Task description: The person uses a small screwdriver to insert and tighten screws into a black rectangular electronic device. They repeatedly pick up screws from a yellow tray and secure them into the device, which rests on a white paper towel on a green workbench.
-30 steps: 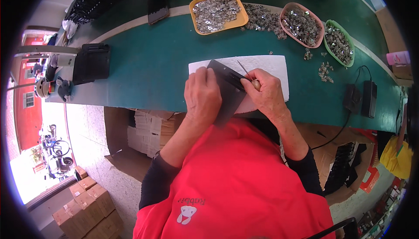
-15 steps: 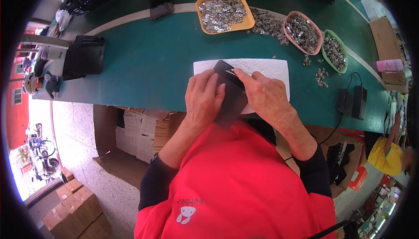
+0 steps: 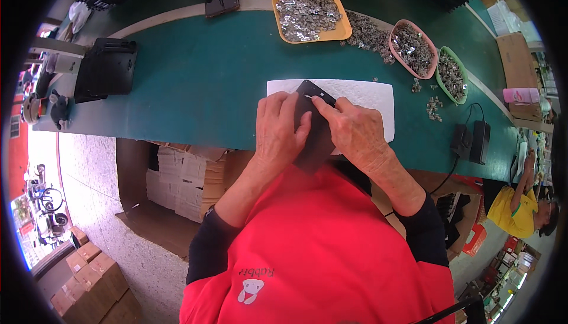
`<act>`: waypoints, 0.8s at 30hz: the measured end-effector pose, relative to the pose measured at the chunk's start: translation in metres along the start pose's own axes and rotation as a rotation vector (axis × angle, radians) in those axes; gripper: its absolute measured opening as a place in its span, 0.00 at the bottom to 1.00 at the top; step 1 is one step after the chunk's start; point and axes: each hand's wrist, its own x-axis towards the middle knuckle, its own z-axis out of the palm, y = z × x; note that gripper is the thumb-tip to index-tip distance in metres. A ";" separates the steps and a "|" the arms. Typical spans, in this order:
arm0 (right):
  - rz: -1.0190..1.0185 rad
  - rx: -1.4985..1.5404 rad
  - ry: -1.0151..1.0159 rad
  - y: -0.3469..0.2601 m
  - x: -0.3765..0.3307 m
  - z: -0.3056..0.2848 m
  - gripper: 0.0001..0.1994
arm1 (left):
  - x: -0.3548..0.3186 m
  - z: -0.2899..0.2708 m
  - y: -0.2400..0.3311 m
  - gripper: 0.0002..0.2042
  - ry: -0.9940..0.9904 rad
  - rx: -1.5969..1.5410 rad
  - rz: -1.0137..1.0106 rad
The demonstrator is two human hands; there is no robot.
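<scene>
A flat black plate (image 3: pixel 315 129) sits just above the centre of the frame, tilted, its upper corner over the white foam sheet (image 3: pixel 367 96) and its lower end hanging toward the person's chest. It looks thin and rigid — probably light, a hard plastic or metal part that would not bend under the fingers but could slide if held only by its smooth faces. The long edges seem the sound place to take it, and that is where both hands are.

The left hand (image 3: pixel 279 130) lies along the plate's left edge, fingers curled over the top and thumb pressed against its face — a closed clamp on the plate. The right hand (image 3: pixel 354 130) comes in from the right, forefinger and thumb pinched together at the upper part of the plate; whether a small piece sits between those tips I cannot tell. Both forearms rise from the lower edge, elbows bent and wrists drawn close.

Further up the green bench (image 3: pixel 195 81) stand an orange tray (image 3: pixel 345 28), a pink bowl (image 3: pixel 430 71) and a green bowl (image 3: pixel 441 81), all holding small silvery parts.
</scene>
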 end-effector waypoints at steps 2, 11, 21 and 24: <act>0.006 0.012 0.009 -0.001 -0.001 0.000 0.21 | 0.000 0.000 0.000 0.22 0.003 -0.007 -0.004; -0.019 -0.067 0.034 -0.003 -0.002 0.008 0.20 | 0.001 -0.001 0.002 0.25 -0.016 -0.023 -0.036; -0.066 -0.214 -0.005 -0.013 0.002 0.007 0.17 | 0.001 0.000 -0.001 0.25 -0.064 -0.061 -0.031; -0.081 -0.164 0.014 -0.008 0.002 0.004 0.18 | 0.001 -0.001 -0.001 0.25 -0.061 -0.057 -0.040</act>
